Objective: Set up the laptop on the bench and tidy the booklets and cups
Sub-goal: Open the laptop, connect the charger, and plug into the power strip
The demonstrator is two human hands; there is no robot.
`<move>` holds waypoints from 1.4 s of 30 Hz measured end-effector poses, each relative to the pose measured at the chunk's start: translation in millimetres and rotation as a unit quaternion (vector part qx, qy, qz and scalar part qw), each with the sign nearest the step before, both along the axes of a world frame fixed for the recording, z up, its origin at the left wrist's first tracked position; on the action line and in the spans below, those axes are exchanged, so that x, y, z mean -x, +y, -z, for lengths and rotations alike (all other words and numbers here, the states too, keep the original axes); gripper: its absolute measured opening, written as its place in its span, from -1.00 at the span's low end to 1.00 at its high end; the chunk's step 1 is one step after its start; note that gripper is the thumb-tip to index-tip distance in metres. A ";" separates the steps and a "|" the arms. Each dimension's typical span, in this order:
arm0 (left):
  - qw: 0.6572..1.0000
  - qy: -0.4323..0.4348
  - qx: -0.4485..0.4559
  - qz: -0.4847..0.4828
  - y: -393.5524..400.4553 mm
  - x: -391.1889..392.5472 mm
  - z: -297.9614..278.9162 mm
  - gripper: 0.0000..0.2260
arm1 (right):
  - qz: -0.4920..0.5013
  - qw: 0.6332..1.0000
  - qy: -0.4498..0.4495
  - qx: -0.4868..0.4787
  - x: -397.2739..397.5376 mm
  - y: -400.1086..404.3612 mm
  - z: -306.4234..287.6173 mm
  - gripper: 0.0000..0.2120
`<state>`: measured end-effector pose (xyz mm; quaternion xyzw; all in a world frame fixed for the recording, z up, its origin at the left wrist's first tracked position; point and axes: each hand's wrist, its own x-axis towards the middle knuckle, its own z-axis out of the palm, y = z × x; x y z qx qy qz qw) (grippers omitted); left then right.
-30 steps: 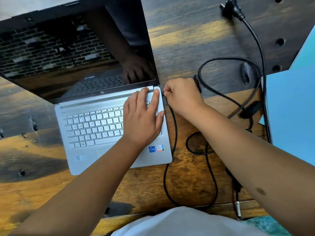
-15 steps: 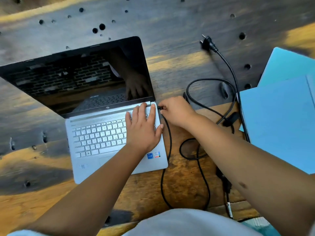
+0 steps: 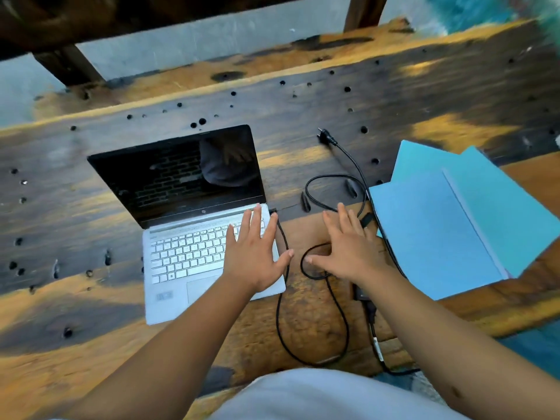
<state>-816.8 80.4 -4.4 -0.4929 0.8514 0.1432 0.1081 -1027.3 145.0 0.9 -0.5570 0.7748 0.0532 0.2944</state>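
Note:
A silver laptop (image 3: pixel 181 256) stands open on the wooden bench (image 3: pixel 91 313), its screen dark. A black charger cable (image 3: pixel 280 301) is plugged into its right side and loops across the bench. My left hand (image 3: pixel 256 253) is spread flat over the right end of the keyboard, fingers straight. My right hand (image 3: pixel 348 248) is spread open just above the cable loops, to the right of the laptop, holding nothing. Light blue booklets (image 3: pixel 448 225) lie overlapping at the right. No cups are in view.
The cable's wall plug (image 3: pixel 325 137) lies loose on the bench behind my right hand. The charger brick (image 3: pixel 362 294) sits partly under my right forearm. The bench has many drilled holes; its far edge meets a wooden frame and a grey wall.
My right hand let go of the charger connector at the laptop's side and drew back to the right, opening its fingers. My left hand spread wider. The camera rose and pulled back.

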 end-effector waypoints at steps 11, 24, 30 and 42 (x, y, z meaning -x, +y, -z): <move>0.999 0.017 0.017 0.035 40.7 9.7 -38.8 -0.18 | 0.044 0.998 0.016 0.042 13.3 67.5 -26.3 0.05; 0.997 0.028 -0.020 0.063 22.2 106.8 -42.1 -0.18 | 0.076 0.996 -0.023 0.031 84.2 41.0 -32.7 -0.10; 0.995 0.030 -0.057 0.076 -22.3 153.2 -28.3 -0.22 | 0.115 0.990 -0.072 0.047 114.6 -7.4 -16.2 -0.24; 0.964 0.180 -0.185 -0.065 -138.8 239.2 48.1 -0.44 | 0.184 0.976 -0.105 0.050 151.1 -138.7 45.5 -0.61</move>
